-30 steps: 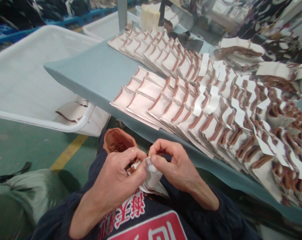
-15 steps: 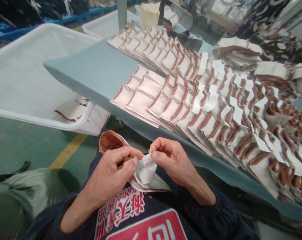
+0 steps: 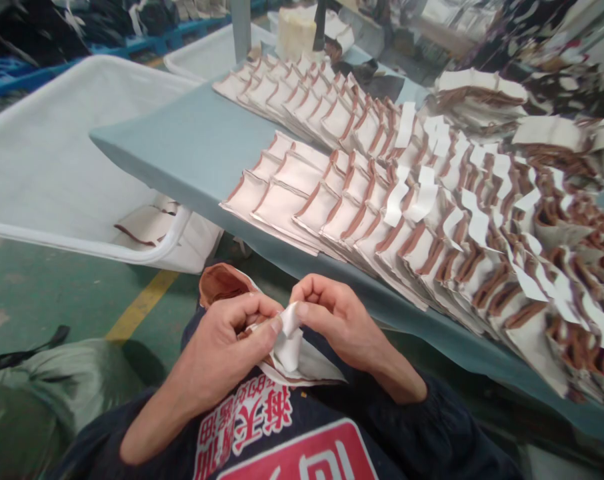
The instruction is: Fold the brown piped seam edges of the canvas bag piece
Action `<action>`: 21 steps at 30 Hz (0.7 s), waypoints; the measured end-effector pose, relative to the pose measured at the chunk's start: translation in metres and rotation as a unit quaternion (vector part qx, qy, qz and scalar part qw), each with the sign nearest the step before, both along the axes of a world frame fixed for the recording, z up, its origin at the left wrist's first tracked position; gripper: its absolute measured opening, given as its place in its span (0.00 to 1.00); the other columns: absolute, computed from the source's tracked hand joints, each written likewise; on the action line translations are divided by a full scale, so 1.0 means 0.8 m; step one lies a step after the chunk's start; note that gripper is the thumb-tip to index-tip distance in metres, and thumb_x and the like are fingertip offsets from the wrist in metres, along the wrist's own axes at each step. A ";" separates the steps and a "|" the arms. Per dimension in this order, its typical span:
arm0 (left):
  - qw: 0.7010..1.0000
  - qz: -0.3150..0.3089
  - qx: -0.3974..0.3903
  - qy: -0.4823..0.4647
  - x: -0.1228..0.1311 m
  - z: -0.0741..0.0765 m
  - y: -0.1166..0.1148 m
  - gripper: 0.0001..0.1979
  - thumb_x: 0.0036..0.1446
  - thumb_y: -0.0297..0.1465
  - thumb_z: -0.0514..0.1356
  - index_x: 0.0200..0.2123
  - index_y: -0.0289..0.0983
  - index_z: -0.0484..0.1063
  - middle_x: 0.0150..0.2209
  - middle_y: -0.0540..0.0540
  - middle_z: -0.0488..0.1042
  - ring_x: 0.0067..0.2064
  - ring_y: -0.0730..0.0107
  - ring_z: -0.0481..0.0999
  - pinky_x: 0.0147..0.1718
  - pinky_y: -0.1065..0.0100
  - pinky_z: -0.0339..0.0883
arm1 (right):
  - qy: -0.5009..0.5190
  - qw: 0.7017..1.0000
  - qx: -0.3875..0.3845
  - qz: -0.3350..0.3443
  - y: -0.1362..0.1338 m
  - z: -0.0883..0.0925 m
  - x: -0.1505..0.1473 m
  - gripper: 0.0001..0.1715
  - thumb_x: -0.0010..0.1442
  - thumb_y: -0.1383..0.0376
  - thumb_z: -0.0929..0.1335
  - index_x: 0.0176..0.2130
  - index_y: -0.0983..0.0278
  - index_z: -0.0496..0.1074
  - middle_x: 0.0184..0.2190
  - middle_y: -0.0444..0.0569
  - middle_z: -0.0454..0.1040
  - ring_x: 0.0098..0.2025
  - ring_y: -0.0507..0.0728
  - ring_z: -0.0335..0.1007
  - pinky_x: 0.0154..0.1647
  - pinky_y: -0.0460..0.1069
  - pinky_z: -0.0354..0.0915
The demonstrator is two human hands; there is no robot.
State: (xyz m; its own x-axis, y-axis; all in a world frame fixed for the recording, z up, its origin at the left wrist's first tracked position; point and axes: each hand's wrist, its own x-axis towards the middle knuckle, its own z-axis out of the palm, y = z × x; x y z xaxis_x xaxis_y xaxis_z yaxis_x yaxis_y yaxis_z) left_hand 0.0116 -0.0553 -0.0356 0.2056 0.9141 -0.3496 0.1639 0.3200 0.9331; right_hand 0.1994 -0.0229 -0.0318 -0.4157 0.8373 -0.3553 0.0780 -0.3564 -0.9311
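- left hand is closed on the brown-edged piece, just below the near edge of the grey-blue table; its thumb presses the white strip
- right hand nips the strip's upper end between thumb and forefinger, below the same edge
- on the table, rows of like pieces overlap
- left of the table stands a white tub
- nearer than the table, the dark garment bears red characters, upside down; I cannot read them

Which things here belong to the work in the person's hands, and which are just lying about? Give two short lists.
In use: left hand, right hand, white strip, brown-edged piece on the lap, likely the matching rows of pieces on the table.
Lying about: white tub, green sack, cream block.
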 end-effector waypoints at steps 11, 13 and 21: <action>0.997 0.066 -0.014 -0.022 -0.017 0.003 0.001 0.14 0.56 0.40 0.68 0.29 0.34 0.76 0.21 0.53 0.70 0.21 0.75 0.68 0.21 0.76 0.65 | 0.079 0.991 -0.070 0.085 0.023 -0.007 -0.015 0.18 0.54 0.61 0.76 0.39 0.62 0.66 0.25 0.35 0.68 0.23 0.47 0.60 0.24 0.42 0.56; 0.997 0.072 -0.018 -0.033 -0.020 -0.001 -0.001 0.14 0.57 0.41 0.68 0.31 0.34 0.77 0.22 0.52 0.71 0.22 0.75 0.69 0.22 0.75 0.67 | 0.105 0.979 -0.104 0.138 0.033 -0.010 -0.009 0.22 0.55 0.59 0.78 0.42 0.62 0.66 0.27 0.36 0.72 0.23 0.47 0.63 0.24 0.42 0.59; 0.993 0.116 0.007 -0.037 -0.017 -0.014 -0.008 0.14 0.61 0.41 0.67 0.33 0.35 0.78 0.25 0.51 0.74 0.24 0.73 0.72 0.23 0.75 0.70 | 0.069 0.984 -0.013 0.167 0.048 -0.010 -0.008 0.16 0.56 0.66 0.74 0.44 0.63 0.70 0.33 0.40 0.73 0.32 0.49 0.68 0.33 0.44 0.64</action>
State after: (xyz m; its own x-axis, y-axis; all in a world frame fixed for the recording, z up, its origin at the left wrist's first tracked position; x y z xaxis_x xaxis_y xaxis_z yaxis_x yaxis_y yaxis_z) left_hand -0.0023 -0.0614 -0.0464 0.0140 0.9442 -0.3291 0.0188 0.3288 0.9442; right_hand 0.1931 0.0151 -0.0397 -0.7112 0.6375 -0.2965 0.0686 -0.3568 -0.9317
